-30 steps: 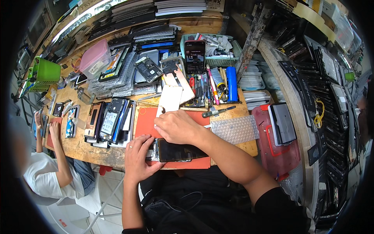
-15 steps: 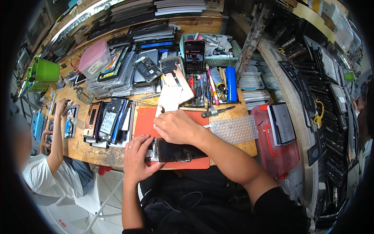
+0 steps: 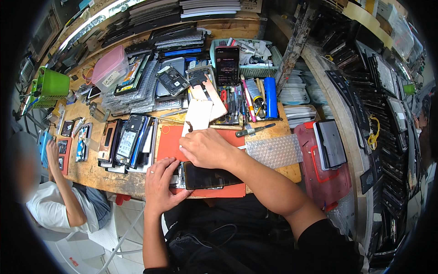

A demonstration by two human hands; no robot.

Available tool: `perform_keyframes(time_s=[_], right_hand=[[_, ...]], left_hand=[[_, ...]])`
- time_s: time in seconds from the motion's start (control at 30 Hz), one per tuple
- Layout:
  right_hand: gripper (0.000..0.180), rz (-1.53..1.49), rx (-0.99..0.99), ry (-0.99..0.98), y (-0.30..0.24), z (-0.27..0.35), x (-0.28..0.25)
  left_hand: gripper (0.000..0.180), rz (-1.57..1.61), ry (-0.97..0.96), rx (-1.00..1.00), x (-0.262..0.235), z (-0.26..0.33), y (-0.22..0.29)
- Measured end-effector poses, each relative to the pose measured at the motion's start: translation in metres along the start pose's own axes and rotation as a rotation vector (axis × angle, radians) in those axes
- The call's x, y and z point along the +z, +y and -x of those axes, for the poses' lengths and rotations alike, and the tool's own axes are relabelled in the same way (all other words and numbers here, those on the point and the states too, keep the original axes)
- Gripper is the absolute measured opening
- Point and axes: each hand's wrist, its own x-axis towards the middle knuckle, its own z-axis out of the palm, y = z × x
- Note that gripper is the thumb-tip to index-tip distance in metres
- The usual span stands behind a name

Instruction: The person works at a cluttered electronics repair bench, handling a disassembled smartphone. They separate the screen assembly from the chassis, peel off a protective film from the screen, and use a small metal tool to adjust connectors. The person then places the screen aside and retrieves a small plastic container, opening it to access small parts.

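Observation:
A phone with a dark screen point(image 3: 207, 177) lies sideways on an orange-red mat point(image 3: 169, 142) at the table's front edge. My left hand point(image 3: 159, 182) grips its left end, fingers at the far side and thumb at the near side. A silvery piece point(image 3: 179, 177) shows between thumb and fingers. Above the phone, my right hand point(image 3: 206, 147) is closed in a pinch; what its fingertips hold is hidden. A small dark curved strip point(image 3: 190, 126) stands out just beyond its knuckles, against a white phone back panel point(image 3: 199, 112).
A tool tray point(image 3: 235, 102) and an upright lit phone point(image 3: 227, 66) stand behind the mat. Bubble wrap point(image 3: 273, 152) and a knife-like tool point(image 3: 255, 130) lie to the right. Phone parts point(image 3: 132, 139) are stacked left. A co-worker point(image 3: 59, 201) sits at far left.
My hands stay nearly in place; the dark curved strip shows more clearly beyond my right hand. The co-worker's hand has drawn back toward the left table edge, uncovering parts there.

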Motion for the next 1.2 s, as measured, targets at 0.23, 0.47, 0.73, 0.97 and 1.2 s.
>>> perform_keyframes(time_s=[0.23, 0.47, 0.73, 0.97, 1.2], right_hand=[[0.018, -0.002, -0.001, -0.001, -0.0017, -0.0004, -0.0031], [0.018, 0.003, 0.015, -0.014, -0.0028, -0.0007, -0.0028], [0.019, 0.005, 0.002, -0.02, -0.0015, -0.0013, -0.0022], [0.018, 0.003, 0.004, -0.013, -0.0007, -0.0006, -0.0014], [0.018, -0.005, 0.004, -0.007, -0.0004, -0.0009, -0.0006]], left_hand=[[0.082, -0.001, -0.001, 0.0, -0.0004, -0.0006, 0.0002], [0.081, -0.001, -0.005, -0.009, -0.0009, -0.0006, 0.0007], [0.081, -0.003, -0.003, -0.016, 0.0012, 0.0012, -0.0015], [0.082, -0.002, -0.007, -0.009, 0.0007, 0.0005, -0.0012], [0.081, 0.005, -0.002, -0.007, 0.0001, -0.0004, -0.0012]])
